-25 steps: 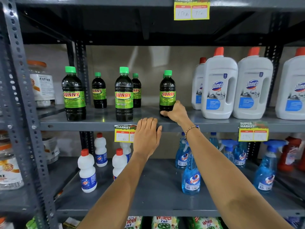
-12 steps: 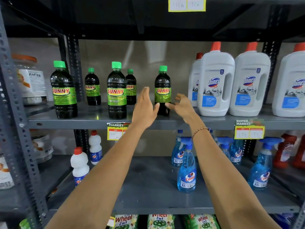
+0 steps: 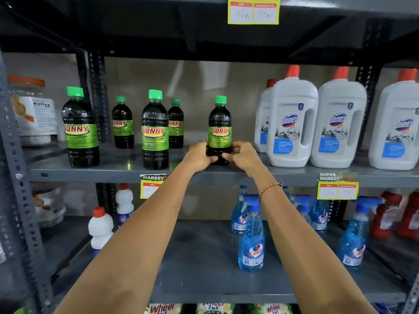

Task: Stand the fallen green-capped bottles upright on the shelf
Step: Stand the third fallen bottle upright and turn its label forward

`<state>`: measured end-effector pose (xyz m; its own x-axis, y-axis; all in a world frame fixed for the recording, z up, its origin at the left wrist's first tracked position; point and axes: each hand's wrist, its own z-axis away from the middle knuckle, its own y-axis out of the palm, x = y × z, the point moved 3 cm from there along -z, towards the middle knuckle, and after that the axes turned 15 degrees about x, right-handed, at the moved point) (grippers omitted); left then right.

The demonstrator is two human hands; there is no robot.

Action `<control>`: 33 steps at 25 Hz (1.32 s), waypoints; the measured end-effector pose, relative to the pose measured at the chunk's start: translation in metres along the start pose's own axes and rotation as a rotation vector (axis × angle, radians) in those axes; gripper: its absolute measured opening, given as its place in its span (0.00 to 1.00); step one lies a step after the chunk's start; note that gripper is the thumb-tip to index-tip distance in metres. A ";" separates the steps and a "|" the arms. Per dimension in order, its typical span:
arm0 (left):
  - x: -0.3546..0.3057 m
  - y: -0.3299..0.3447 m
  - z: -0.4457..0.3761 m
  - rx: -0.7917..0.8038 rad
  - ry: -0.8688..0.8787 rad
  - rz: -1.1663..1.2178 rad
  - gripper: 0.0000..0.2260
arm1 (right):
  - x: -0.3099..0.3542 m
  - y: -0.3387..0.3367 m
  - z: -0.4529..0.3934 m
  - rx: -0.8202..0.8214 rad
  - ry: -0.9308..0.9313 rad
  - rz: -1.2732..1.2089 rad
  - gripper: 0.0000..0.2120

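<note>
Several dark green-capped Sunny bottles stand upright on the grey middle shelf [image 3: 113,171]. The rightmost one [image 3: 220,125] stands near the shelf's front edge. My left hand [image 3: 199,156] grips its base from the left and my right hand [image 3: 243,155] grips it from the right, fingers wrapped around the lower part. Two more bottles stand in front, one at far left [image 3: 79,130] and one in the middle [image 3: 155,132]. Two smaller-looking ones stand behind, one [image 3: 123,124] at left and one [image 3: 176,125] partly hidden by the middle bottle. I see none lying down.
Large white Domex jugs [image 3: 292,123] with red caps crowd the shelf right of the held bottle. A jar [image 3: 34,109] sits at far left behind the upright post. Below are blue spray bottles [image 3: 251,241], white bottles [image 3: 101,227] and yellow price tags [image 3: 337,186].
Both hands rose from the shelf's front edge and closed around the base of the rightmost bottle; half a second ago they hovered open beside it.
</note>
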<state>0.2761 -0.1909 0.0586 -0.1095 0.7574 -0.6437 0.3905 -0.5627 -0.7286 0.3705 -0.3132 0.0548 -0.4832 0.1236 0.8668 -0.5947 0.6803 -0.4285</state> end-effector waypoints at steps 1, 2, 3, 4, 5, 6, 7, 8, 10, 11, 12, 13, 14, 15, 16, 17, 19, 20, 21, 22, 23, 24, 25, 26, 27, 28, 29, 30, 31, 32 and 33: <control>-0.001 0.000 0.003 0.003 0.008 0.007 0.19 | 0.001 -0.001 0.003 -0.002 -0.007 -0.003 0.26; -0.002 0.001 0.007 0.003 0.018 0.004 0.19 | 0.002 -0.001 0.006 -0.002 -0.011 -0.003 0.25; -0.004 0.001 0.011 -0.003 0.027 -0.004 0.20 | 0.003 -0.002 0.009 -0.002 -0.018 0.000 0.25; -0.006 0.001 0.016 -0.009 0.040 -0.008 0.20 | 0.004 -0.002 0.015 -0.003 -0.023 0.010 0.24; -0.007 0.000 0.020 -0.012 0.052 -0.005 0.20 | 0.005 -0.002 0.018 -0.006 -0.026 0.019 0.24; -0.008 0.000 0.024 -0.010 0.064 0.002 0.20 | 0.007 -0.002 0.023 -0.006 -0.030 0.024 0.24; -0.009 -0.001 0.028 -0.008 0.070 0.009 0.20 | 0.008 -0.002 0.025 -0.007 -0.030 0.025 0.24; -0.010 -0.002 0.033 -0.008 0.072 0.013 0.20 | 0.009 -0.002 0.030 -0.002 -0.030 0.023 0.24; -0.012 -0.004 0.041 -0.012 0.069 0.011 0.21 | 0.012 -0.001 0.037 0.005 -0.028 0.013 0.24; -0.014 -0.004 0.045 -0.014 0.070 0.004 0.21 | 0.013 0.000 0.040 0.006 -0.028 0.009 0.24; -0.015 -0.005 0.049 -0.013 0.073 -0.006 0.21 | 0.015 0.001 0.044 0.005 -0.026 0.008 0.24; -0.017 -0.005 0.052 -0.012 0.072 -0.016 0.21 | 0.017 0.001 0.047 0.004 -0.022 0.009 0.24; -0.018 -0.005 0.054 -0.010 0.072 -0.021 0.21 | 0.018 0.001 0.050 0.002 -0.019 0.012 0.23; -0.018 -0.005 0.055 -0.006 0.070 -0.022 0.21 | 0.018 0.002 0.052 -0.002 -0.016 0.014 0.23; -0.019 -0.005 0.057 -0.002 0.070 -0.019 0.20 | 0.018 0.002 0.053 -0.006 -0.015 0.016 0.24; -0.019 -0.004 0.059 0.000 0.070 -0.013 0.20 | 0.018 0.003 0.054 -0.008 -0.015 0.017 0.24; -0.019 -0.002 0.060 -0.001 0.080 -0.004 0.19 | 0.019 0.005 0.056 -0.019 -0.014 0.018 0.23; -0.019 -0.001 0.060 -0.002 0.086 -0.005 0.19 | 0.019 0.005 0.056 -0.024 -0.014 0.017 0.23; -0.020 -0.001 0.061 -0.005 0.089 -0.011 0.19 | 0.019 0.005 0.056 -0.028 -0.013 0.015 0.23; -0.020 0.000 0.061 -0.011 0.091 -0.018 0.19 | 0.020 0.006 0.057 -0.031 -0.011 0.013 0.23; -0.020 -0.001 0.062 -0.016 0.094 -0.026 0.19 | 0.020 0.006 0.057 -0.032 -0.008 0.008 0.23; -0.020 -0.001 0.062 -0.020 0.097 -0.030 0.18 | 0.020 0.006 0.057 -0.030 -0.006 -0.003 0.23; -0.019 -0.001 0.063 -0.023 0.098 -0.031 0.18 | 0.021 0.006 0.058 -0.027 -0.004 -0.016 0.22; -0.018 0.000 0.063 -0.025 0.099 -0.027 0.18 | 0.021 0.006 0.058 -0.024 -0.001 -0.023 0.22; -0.018 0.000 0.063 -0.029 0.100 -0.022 0.18 | 0.022 0.006 0.059 -0.024 0.001 -0.024 0.22; -0.018 0.000 0.064 -0.032 0.104 -0.021 0.18 | 0.022 0.007 0.060 -0.020 0.004 -0.023 0.22; -0.018 0.000 0.064 -0.032 0.105 -0.033 0.18 | 0.022 0.007 0.060 -0.011 0.011 -0.024 0.23; -0.018 0.000 0.064 -0.031 0.106 -0.050 0.18 | 0.023 0.007 0.061 0.000 0.018 -0.031 0.24; -0.019 -0.001 0.065 -0.033 0.107 -0.060 0.18 | 0.025 0.008 0.064 -0.005 0.030 -0.030 0.26; -0.020 -0.001 0.066 -0.055 0.109 -0.051 0.17 | 0.027 0.007 0.068 -0.047 0.037 -0.020 0.26; -0.021 -0.004 0.070 -0.101 0.117 -0.021 0.16 | 0.030 0.006 0.072 -0.136 0.031 -0.004 0.25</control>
<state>0.2132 -0.2274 0.0582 -0.0136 0.8051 -0.5930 0.4800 -0.5150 -0.7102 0.3066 -0.3579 0.0597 -0.4598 0.1415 0.8767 -0.5028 0.7723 -0.3883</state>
